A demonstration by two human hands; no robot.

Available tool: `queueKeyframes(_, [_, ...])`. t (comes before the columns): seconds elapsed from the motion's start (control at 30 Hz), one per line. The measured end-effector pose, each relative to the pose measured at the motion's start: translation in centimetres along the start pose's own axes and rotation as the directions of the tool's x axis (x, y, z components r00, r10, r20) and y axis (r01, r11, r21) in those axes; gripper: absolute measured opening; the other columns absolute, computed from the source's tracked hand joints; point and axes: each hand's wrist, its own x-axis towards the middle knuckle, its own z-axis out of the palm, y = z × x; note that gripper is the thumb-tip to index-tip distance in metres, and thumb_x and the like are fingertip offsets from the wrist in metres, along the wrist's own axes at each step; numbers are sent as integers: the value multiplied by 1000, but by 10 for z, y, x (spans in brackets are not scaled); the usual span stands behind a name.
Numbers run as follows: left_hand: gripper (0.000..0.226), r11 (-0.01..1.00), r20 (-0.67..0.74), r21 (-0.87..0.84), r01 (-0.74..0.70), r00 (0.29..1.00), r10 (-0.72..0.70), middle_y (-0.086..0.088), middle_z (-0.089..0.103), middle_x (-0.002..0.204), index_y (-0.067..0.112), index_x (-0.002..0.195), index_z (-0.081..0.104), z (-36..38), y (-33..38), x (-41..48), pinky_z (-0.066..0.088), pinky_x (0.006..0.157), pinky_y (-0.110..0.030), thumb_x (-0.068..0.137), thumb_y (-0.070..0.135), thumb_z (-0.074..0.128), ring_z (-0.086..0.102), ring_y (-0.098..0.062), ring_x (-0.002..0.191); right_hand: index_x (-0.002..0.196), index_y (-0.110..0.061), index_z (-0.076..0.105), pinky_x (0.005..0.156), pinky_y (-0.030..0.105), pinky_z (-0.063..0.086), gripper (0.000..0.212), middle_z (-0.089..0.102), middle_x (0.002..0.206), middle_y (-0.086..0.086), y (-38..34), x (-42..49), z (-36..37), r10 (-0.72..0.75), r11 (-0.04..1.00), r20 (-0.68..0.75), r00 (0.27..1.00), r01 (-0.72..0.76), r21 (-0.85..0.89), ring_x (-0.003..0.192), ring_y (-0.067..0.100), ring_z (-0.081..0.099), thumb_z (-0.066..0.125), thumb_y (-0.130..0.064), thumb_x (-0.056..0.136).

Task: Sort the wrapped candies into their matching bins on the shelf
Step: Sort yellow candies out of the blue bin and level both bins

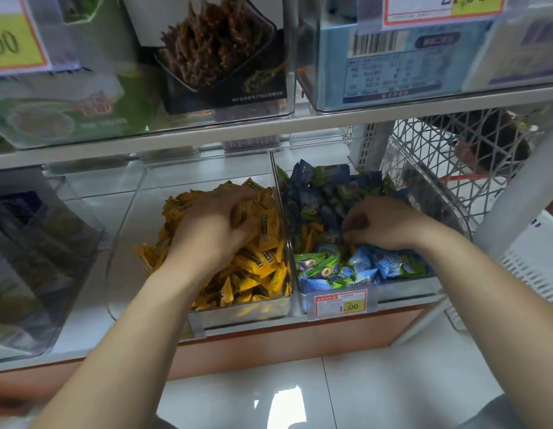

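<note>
Two bare forearms reach up from the bottom edge over a pale tiled floor (392, 382) to the lower shelf (300, 335).

Left hand (213, 226): buried in the clear left bin (238, 311), fingers curled around a clump of yellow candies (259, 264); wrappers show between the fingers. This bin holds yellow wrappers only.

Right hand (385, 224): over the adjoining right bin (402, 289), fingers bent down with tips drawn together among the blue and green candies (361, 264). Whether a wrapper is held cannot be told.

Stray orange-yellow candies (309, 235) lie in the right bin, among the blue ones, just left of the right fingertips.

A price tag (341, 301) marked 1.00 is fixed to the right bin's front. A white lattice basket (439, 156) stands to the right of the bins.
</note>
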Motion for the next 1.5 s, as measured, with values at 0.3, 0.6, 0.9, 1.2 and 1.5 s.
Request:
queueKeyframes(0.3, [29, 997, -49, -35, -74, 996, 72, 13, 58, 119, 34, 119, 62, 13, 28, -5, 39, 85, -23, 90, 35, 65, 52, -9, 112, 78, -37, 67, 76, 33, 55, 27, 68, 87, -14, -4, 4, 1, -2, 995, 9, 1000, 3, -103, 89, 13, 66, 67, -13, 89])
queueKeyframes(0.6, [52, 965, -58, -240, -107, 994, 96, 20, 59, 128, 38, 138, 50, 23, 57, -3, 39, 97, -14, 89, 53, 62, 50, 2, 120, 72, -37, 70, 61, 16, 49, 23, 71, 73, -18, -44, -8, -13, -34, 789, -615, 788, 399, 468, 66, -1, 65, 77, -18, 84])
queueKeyframes(0.9, [10, 999, -124, -38, -2, 992, -3, 17, 66, 89, 29, 101, 69, 7, 18, -1, 46, 69, -19, 93, 24, 64, 62, -7, 83, 109, -16, 72, 74, 29, 46, 25, 73, 106, 5, -37, 20, 28, -45, 941, -156, 987, 95, 325, 98, 23, 67, 59, -34, 99])
queueKeyframes(1.2, [26, 999, -25, -30, 25, 999, -26, 9, 65, 105, 26, 109, 70, 16, 9, -3, 50, 80, -34, 96, 43, 54, 59, -15, 98, 116, -19, 63, 82, 36, 54, 56, 65, 112, 3, -40, 50, 43, 9, 1000, -50, 999, -8, 23, 93, 19, 61, 68, -62, 81])
queueKeyframes(1.5, [34, 996, 0, 14, 86, 996, -86, 9, 59, 122, 32, 124, 63, 17, -1, -4, 50, 89, -36, 93, 44, 59, 55, -17, 113, 121, -26, 58, 72, 29, 45, 74, 62, 112, -5, -27, 56, 37, -18, 999, 16, 1000, 18, -42, 95, 17, 59, 81, -65, 63])
